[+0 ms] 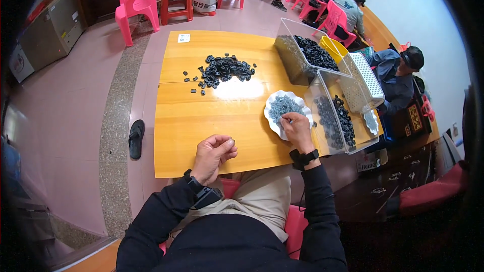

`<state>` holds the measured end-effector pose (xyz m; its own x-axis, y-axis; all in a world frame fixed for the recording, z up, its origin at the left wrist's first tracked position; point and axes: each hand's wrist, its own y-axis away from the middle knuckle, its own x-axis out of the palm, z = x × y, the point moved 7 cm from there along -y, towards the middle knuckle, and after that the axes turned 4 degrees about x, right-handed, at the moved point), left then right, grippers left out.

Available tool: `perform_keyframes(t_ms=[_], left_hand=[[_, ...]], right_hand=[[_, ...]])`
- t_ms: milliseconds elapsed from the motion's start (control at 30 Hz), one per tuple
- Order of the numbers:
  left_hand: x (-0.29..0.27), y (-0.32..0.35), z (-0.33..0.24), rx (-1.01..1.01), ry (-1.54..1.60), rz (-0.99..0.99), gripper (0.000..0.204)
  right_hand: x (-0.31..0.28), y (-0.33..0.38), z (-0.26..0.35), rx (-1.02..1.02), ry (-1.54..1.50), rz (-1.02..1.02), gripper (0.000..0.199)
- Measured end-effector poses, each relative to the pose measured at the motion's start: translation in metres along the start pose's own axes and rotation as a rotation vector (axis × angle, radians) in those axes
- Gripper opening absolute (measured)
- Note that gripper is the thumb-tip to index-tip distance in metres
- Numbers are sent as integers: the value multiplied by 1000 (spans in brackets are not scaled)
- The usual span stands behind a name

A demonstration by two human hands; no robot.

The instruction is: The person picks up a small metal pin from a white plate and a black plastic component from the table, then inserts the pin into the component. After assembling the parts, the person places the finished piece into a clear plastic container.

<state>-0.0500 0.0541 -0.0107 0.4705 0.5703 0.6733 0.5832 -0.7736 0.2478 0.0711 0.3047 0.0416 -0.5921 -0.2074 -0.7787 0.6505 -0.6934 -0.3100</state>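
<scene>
Over the near part of the wooden table (201,116), my left hand (214,157) is closed in a pinch. A small dark bit shows at its fingertips, too small to name. My right hand (298,132) reaches to a white scalloped plate (271,125) heaped with small clear bluish pieces (284,106). Its fingers are pinched together at the edge of that heap, and what they hold, if anything, is hidden. Farther off on the tabletop lies a loose pile of small black plastic parts (222,70), with a few scattered beside it.
Right of the plate stands a clear bin (322,138) with black parts; another clear bin (290,63) behind is fuller. A white perforated basket (360,78) and yellow basket (333,48) adjoin them. A co-worker (396,80) sits at right. A black slipper (135,139) lies on the floor.
</scene>
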Motion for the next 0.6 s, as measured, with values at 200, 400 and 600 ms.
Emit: perform_keyframes(t_ms=[200, 400, 600], left_hand=[[4, 1, -2, 14, -21, 30, 16], [4, -1, 3, -5, -36, 44, 17], [4, 0, 2, 2, -87, 42, 13]], right_hand=[[-1, 1, -3, 25, -158, 2, 10], [-8, 4, 0, -136, -87, -86, 11], [-9, 5, 0, 10, -172, -13, 14]])
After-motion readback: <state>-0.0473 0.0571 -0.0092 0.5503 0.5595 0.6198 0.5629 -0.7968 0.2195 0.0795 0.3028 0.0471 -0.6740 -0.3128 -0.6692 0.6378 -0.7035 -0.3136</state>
